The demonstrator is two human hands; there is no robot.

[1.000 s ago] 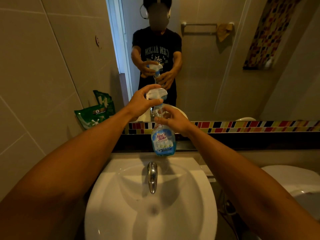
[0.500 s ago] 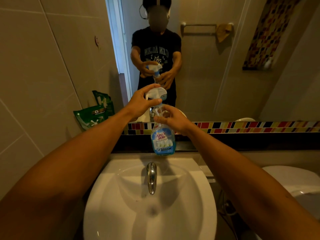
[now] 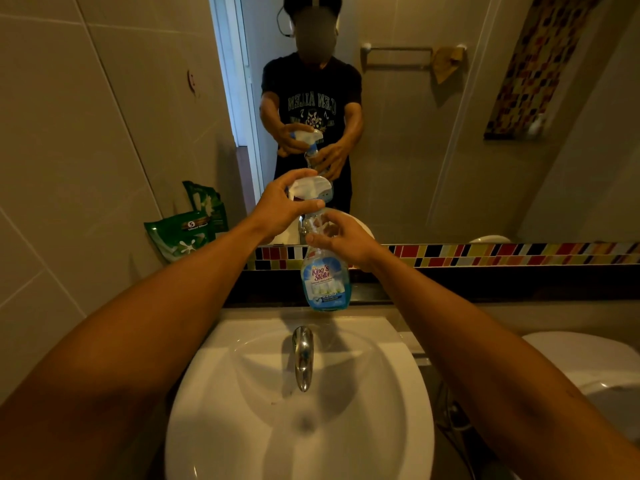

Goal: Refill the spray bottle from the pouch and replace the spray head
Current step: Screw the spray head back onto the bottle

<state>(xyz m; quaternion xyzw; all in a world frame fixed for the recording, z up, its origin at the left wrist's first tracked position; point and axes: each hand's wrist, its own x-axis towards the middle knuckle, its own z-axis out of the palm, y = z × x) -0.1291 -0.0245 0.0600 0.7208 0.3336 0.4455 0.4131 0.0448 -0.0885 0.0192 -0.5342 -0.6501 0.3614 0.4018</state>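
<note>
We are gripping the white spray head [image 3: 309,189] with our left hand [image 3: 281,206], fingers curled over its top, while our right hand [image 3: 341,237] is closing around the neck of the King's Stella spray bottle [image 3: 325,280], standing upright at the counter's [image 3: 433,292] front edge behind the sink [image 3: 242,393] faucet [image 3: 302,356]. The green refill pouch [image 3: 180,235] is leaning at the counter's left end against the wall.
</note>
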